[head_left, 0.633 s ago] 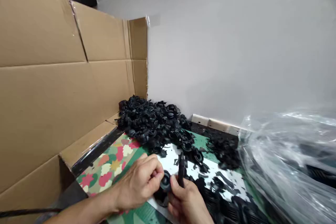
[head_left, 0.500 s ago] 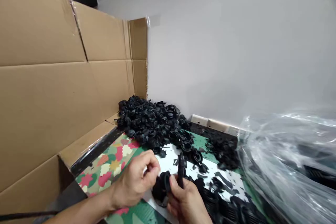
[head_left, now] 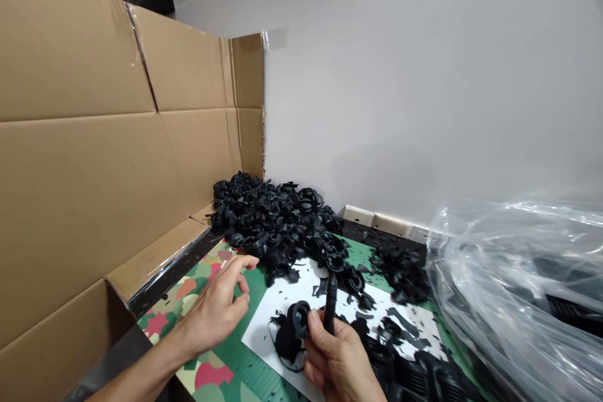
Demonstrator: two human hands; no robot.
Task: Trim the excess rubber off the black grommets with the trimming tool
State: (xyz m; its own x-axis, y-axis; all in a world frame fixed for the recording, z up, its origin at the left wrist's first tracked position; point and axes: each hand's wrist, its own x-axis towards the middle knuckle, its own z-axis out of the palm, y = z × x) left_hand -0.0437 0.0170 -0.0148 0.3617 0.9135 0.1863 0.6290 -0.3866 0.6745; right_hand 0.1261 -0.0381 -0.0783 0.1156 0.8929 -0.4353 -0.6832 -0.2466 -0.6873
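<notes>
My right hand [head_left: 336,352] pinches a black ribbed rubber ring-like part [head_left: 299,319] between thumb and fingers. The same hand also grips a black pen-like tool [head_left: 331,301], its upper end standing up; I cannot make out its tip. Below the held part, a dark round piece [head_left: 288,342] rests on a white sheet [head_left: 261,330]. Over the patterned mat to the left, my left hand [head_left: 221,301] is open and holds nothing, its index finger stretched toward a large heap of black rubber parts [head_left: 277,220].
Tall cardboard panels [head_left: 94,188] wall off the left side. More ribbed black parts [head_left: 400,367] lie in front right, with a small heap of black scraps [head_left: 402,270] behind. A clear plastic bag [head_left: 513,264] bulges at the right. A power strip [head_left: 391,224] runs along the wall.
My left hand has moved left, away from the right hand, and its closed fingers have opened. My right hand still holds the rubber part and tool, with the part's opening now facing up more.
</notes>
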